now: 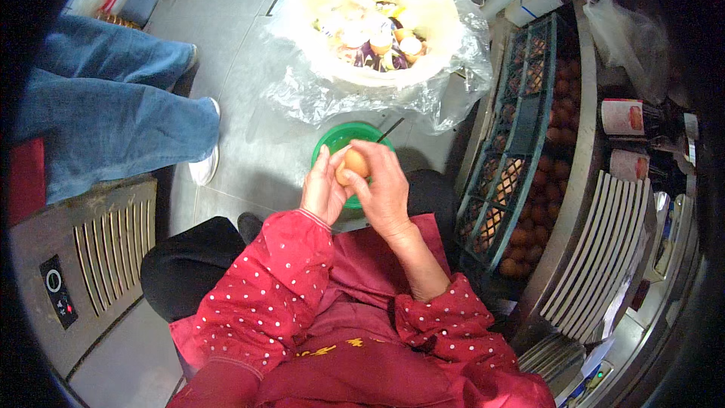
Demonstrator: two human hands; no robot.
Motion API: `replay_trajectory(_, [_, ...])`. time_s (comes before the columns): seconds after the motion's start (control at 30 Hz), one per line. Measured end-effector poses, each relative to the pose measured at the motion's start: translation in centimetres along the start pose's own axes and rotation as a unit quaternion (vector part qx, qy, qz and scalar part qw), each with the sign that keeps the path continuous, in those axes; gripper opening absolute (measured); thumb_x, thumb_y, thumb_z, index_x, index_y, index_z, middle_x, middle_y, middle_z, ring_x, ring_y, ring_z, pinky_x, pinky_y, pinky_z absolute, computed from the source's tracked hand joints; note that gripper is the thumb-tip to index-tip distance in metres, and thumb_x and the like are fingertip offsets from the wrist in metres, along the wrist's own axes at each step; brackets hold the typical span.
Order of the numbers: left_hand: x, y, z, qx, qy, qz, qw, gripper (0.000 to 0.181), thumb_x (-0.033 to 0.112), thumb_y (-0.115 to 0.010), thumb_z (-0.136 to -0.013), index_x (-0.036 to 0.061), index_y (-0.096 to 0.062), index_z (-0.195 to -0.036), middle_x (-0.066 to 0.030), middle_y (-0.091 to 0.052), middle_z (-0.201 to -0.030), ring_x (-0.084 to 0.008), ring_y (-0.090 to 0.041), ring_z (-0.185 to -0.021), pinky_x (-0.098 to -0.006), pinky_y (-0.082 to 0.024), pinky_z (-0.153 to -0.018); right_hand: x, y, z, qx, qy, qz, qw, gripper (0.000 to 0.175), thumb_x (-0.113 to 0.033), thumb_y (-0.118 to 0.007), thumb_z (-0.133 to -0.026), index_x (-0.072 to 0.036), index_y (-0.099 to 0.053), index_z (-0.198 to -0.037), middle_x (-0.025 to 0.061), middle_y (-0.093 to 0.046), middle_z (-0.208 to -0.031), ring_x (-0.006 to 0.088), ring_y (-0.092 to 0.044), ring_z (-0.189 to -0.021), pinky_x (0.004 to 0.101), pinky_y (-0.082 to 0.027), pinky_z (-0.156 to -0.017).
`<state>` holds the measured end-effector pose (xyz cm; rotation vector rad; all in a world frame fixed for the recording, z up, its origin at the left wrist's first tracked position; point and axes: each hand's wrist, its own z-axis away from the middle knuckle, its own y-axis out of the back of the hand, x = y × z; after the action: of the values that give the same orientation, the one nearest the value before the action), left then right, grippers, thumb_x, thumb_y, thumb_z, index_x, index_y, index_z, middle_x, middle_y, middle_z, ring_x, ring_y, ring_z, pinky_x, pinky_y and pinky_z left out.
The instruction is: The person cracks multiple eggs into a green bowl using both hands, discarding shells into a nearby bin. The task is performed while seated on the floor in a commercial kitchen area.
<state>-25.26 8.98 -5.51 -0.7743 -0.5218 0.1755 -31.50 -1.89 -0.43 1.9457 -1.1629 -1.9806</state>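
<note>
A brown egg (pixel 355 164) is between my two hands, above a green plastic basin (pixel 327 144) on the floor. My left hand (pixel 322 188) cups the egg from the left side. The fingers and thumb of my right hand (pixel 387 190) curl around it from the right. A thin dark handle (pixel 391 130) leans out over the basin's right rim. My hands hide much of the basin, so its contents are mostly out of sight.
Beyond the basin stands a bin lined with a clear plastic bag (pixel 306 99), holding eggshells (pixel 410 45) and purple vegetable scraps. A dark plastic crate (pixel 532 113) and many brown eggs (pixel 544 204) are at right, beside stacked plates (pixel 600 255). A person's jeans-clad legs (pixel 124 119) and a vented metal appliance (pixel 113 255) are left.
</note>
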Motion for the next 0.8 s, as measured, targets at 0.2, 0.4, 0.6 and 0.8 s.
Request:
replay_trajectory(0.2, [0.8, 0.6, 0.6, -0.006, 0.022, -0.059, 0.998, 0.060, 0.047, -0.029, -0.103, 0.0000, -0.045, -0.136, -0.0152, -0.056, -0.126, -0.0256, -0.060, -0.109, -0.0374, -0.052, -0.089, 3.1, 0.1, 0.0, 0.001, -0.343, -0.547, 0.763, 0.037, -0.024, -0.058, -0.095, -0.010, -0.051, -0.129, 0.0028, -0.059, -0.100, 0.0100, -0.053, -0.075, 0.0200, -0.044, -0.058])
replay_trajectory(0.4, [1.0, 1.8, 0.6, -0.003, 0.035, -0.106, 0.994, 0.044, 0.027, -0.045, -0.098, 0.0003, -0.049, -0.133, -0.0131, -0.062, -0.113, -0.0219, -0.065, -0.093, -0.0333, -0.055, -0.079, 5.3, 0.6, 0.7, -0.035, -0.427, -0.634, 0.644, 0.031, -0.029, -0.050, -0.098, -0.006, -0.057, -0.117, 0.0079, -0.062, -0.092, 0.0149, -0.059, -0.072, 0.0254, -0.048, -0.054])
replay_trajectory(0.6, [1.0, 2.2, 0.6, 0.011, 0.043, -0.278, 0.960, 0.052, 0.014, -0.059, -0.081, 0.0025, -0.047, -0.130, -0.0085, -0.063, -0.106, -0.0172, -0.063, -0.091, -0.0254, -0.049, -0.067, 4.9, 0.9, 0.9, -0.191, -0.311, -0.278, 0.888, 0.042, -0.015, -0.072, -0.082, -0.005, -0.062, -0.121, 0.0007, -0.058, -0.069, 0.0060, -0.051, -0.051, 0.0237, -0.040, -0.044])
replay_trajectory(0.8, [1.3, 2.6, 0.0, -0.061, 0.036, -0.340, 0.938, 0.056, 0.015, -0.062, -0.078, 0.0038, -0.047, -0.130, -0.0066, -0.062, -0.106, -0.0142, -0.061, -0.089, -0.0243, -0.047, -0.066, 5.0, 0.8, 0.9, -0.242, -0.296, -0.240, 0.892, 0.040, -0.014, -0.073, -0.080, -0.007, -0.064, -0.118, 0.0038, -0.064, -0.073, 0.0094, -0.053, -0.055, 0.0264, -0.044, -0.049])
